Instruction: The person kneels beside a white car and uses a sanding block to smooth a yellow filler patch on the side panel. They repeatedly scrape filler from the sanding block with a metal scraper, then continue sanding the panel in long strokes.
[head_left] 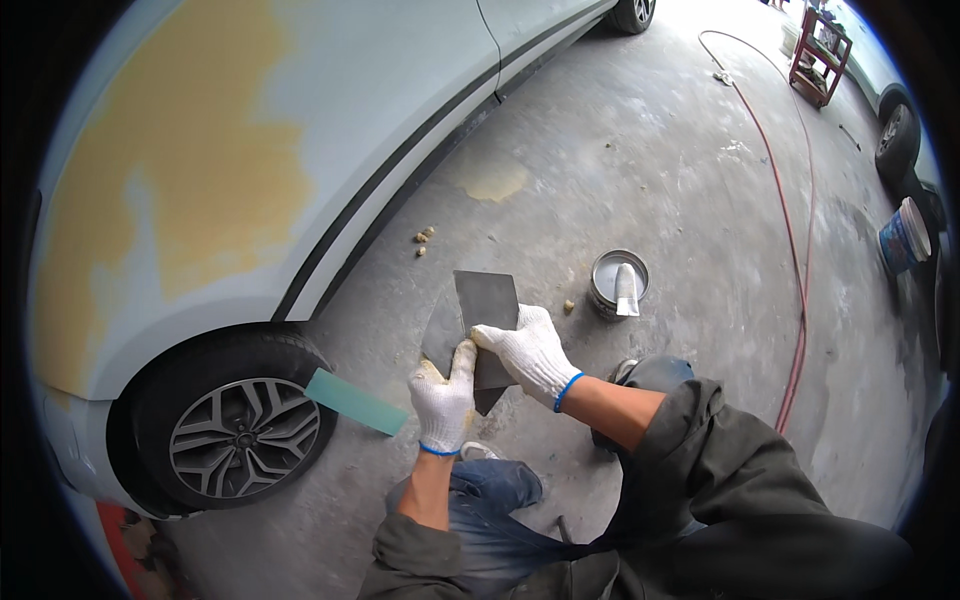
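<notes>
In front of my knees, my two hands, both in white knit gloves with blue cuffs, hold flat grey pieces close together. My left hand (pixel 443 405) is closed with its thumb pressed on a smooth grey plate (pixel 440 328). A darker grey rectangular sheet (pixel 487 297) overlaps that plate, and my right hand (pixel 532 352) grips it from the right. Both hands nearly touch where the pieces meet. Yellowish smears mark the left glove. To the left is a white car body panel (pixel 370 90) with a broad patch of yellow filler (pixel 230 190).
A car wheel (pixel 245 440) stands at lower left, a green strip (pixel 355 400) beside it. Right of my hands is a round can (pixel 604 300) with a white tube (pixel 626 290) on it. A red hose (pixel 790 220), a bucket (pixel 905 237) and a red cart (pixel 822 60) lie farther right.
</notes>
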